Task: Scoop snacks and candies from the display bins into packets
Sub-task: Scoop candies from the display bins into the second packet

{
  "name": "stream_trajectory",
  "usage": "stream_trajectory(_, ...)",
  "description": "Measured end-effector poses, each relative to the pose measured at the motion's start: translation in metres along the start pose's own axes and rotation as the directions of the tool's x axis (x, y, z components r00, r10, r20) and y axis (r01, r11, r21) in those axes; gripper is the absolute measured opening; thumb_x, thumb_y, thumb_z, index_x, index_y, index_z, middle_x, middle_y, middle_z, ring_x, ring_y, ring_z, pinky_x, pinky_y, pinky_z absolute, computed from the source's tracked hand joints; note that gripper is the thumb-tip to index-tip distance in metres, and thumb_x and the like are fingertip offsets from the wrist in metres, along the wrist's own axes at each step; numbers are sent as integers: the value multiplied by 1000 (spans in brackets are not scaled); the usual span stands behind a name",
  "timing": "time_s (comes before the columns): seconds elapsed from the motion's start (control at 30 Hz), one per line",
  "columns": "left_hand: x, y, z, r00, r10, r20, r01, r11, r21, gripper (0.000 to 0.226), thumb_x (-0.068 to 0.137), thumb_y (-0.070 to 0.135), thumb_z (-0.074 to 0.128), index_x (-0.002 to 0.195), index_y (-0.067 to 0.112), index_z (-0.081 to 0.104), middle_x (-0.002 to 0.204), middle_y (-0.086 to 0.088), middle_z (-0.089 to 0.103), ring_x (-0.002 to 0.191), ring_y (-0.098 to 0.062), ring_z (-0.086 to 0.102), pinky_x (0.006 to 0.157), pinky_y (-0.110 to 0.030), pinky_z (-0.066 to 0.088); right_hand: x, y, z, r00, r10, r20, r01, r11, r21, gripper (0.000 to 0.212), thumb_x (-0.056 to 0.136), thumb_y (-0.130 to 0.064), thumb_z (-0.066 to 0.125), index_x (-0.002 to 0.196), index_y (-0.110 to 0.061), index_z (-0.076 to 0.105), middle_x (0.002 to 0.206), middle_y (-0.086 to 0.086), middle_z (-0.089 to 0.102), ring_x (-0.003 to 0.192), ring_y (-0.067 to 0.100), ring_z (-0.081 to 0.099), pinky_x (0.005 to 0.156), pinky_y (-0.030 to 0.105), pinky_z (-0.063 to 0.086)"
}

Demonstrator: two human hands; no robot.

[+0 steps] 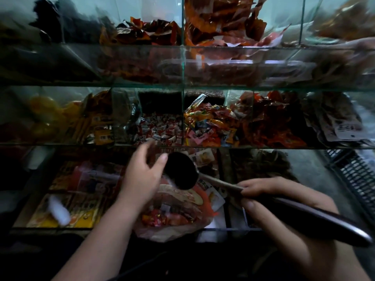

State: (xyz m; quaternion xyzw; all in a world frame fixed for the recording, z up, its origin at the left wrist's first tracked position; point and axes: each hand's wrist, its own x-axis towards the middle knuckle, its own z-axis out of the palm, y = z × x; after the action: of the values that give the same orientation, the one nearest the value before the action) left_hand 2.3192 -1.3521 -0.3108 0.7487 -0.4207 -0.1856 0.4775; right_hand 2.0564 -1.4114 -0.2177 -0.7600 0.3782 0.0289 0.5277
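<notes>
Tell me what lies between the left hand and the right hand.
In the head view: the bowl of the ladle, whose handle the right hand grips, close beside the left hand, above the packet.

The left hand is smeared with blur, so its grip cannot be told; it hides part of the packet, the scoop bowl is too dark to read, and the upper-left bins are murky smudges.

My ladle is smooth, glossy dark metal. My bag is thin clear plastic, crinkly. The bins are smooth glass; candy wrappers look shiny foil.
</notes>
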Motion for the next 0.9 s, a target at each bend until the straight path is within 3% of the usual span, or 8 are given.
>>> stream_trajectory(0.03,-10,-11,-13,996,-7,-86,13,998,65,48,92,44,65,136,31,51,131,11,56,123,-12,53,96,-29,42,-4,1,13,1000,14,18,-13,999,-50,29,103,3,47,118,-17,61,67,-15,67,43,-18,54,58,2,44)
stream_trajectory(0.1,-29,-33,-33,989,-62,-131,89,975,205,51,88,38,72,133,32,50,126,13,53,119,-14,53,90,-26,40,-9,-1,36,937,-193,-291,164,979,-123,21,94,-9,68,84,-25,76,67,-12,74,65,-8,69,64,9,52)
stream_trajectory(0.23,-51,-59,-36,965,-254,73,212,908,362,44,89,29,71,131,30,56,122,4,66,112,-22,63,86,-31,50,27,7,78,900,-317,-299,257,940,-225,4,84,-31,69,88,-32,70,83,-17,71,80,0,68,70,18,53)
stream_trajectory(0.3,-54,-62,-31,975,-214,57,182,921,344,14,94,23,64,102,34,63,95,11,71,91,-12,67,65,-16,45,65,13,100,920,-278,-276,183,928,-325,8,87,-30,67,92,-28,71,90,-10,73,87,8,69,79,30,55)
stream_trajectory(0.4,-56,-60,-27,993,-118,16,107,938,330,16,96,21,62,85,32,62,76,17,65,71,5,59,53,-8,38,105,29,132,956,-222,-189,118,889,-443,18,86,-27,64,102,-24,72,105,-1,74,102,22,67,85,34,53)
stream_trajectory(0.63,-57,-58,-26,999,-50,21,42,959,280,16,99,20,57,91,29,66,81,17,68,75,1,64,57,-8,41,128,49,165,859,-69,-507,49,997,-53,7,85,-34,68,82,-30,73,80,-15,73,81,-1,67,75,15,50)
stream_trajectory(0.77,-60,-56,-24,998,-56,24,48,970,236,22,99,16,58,85,33,62,76,15,68,72,6,63,54,-8,42,132,45,179,868,-35,-495,89,992,86,22,86,-16,74,69,-30,71,63,-29,65,72,-15,61,67,0,39)
stream_trajectory(0.9,-62,-58,-29,998,-64,16,58,965,257,18,100,20,56,87,29,65,77,18,68,73,4,63,55,-9,41,134,43,179,842,117,-527,73,943,325,17,85,-14,78,69,-19,76,69,-12,73,74,-7,67,70,5,44)
